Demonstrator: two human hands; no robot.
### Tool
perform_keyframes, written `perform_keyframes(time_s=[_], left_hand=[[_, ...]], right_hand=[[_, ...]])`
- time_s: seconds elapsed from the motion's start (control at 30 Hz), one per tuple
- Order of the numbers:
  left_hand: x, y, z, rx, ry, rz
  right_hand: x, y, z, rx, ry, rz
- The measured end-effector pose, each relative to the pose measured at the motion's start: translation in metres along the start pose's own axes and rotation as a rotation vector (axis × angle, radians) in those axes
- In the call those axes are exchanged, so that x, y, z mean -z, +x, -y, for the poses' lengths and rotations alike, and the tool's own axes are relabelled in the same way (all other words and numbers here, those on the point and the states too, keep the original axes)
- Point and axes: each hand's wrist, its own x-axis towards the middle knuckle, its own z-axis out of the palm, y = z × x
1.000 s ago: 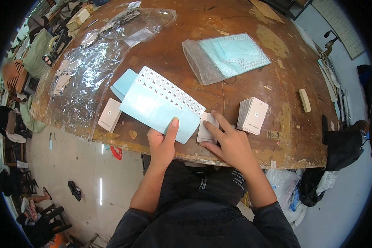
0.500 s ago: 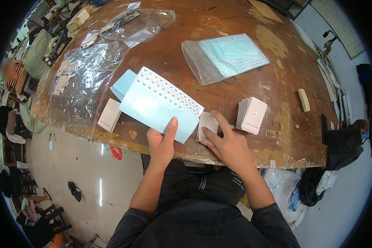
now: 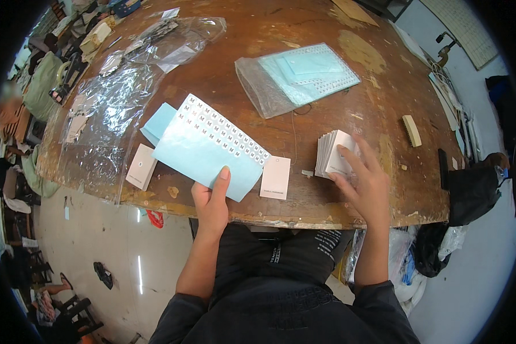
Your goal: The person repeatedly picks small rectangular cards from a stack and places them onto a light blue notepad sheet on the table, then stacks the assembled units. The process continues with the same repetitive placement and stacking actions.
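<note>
Pinching the light-blue sticker sheet (image 3: 203, 157) near its lower edge, your left hand (image 3: 211, 203) sets its thumb on top, probably so the 3 slanting rows of round stickers along the far edge lie uncovered. Just right of the sheet, 1 pale card (image 3: 276, 178) lies flat on the worktop (image 3: 378, 114), likely placed there to sit between both hands. Farther right of the sheet, your right hand (image 3: 368, 180) curves over a fanned card stack (image 3: 328, 150), fingers apart; you cannot tell whether they grip a card. That fanning seems to leave edges easy to catch. A smaller card pile (image 3: 140, 166) sits at the sheet's left, while a clear bag (image 3: 252, 86) of blue sheets lies beyond the sheet, presumably clear of your reach.
</note>
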Motion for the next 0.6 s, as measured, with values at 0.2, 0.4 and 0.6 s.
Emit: perform_keyframes(time_s=[0.2, 0.4, 0.6], left_hand=[[0.004, 0.000, 0.003, 0.004, -0.050, 0.005], [-0.003, 0.001, -0.001, -0.020, 0.024, 0.031], [-0.005, -0.001, -0.005, -0.047, 0.006, 0.067]], right_hand=[[0.004, 0.004, 0.008, 0.010, 0.042, -0.033], [-0.032, 0.013, 0.069, 0.153, 0.420, -0.137], [-0.069, 0.033, 0.119, 0.121, 0.630, -0.216]])
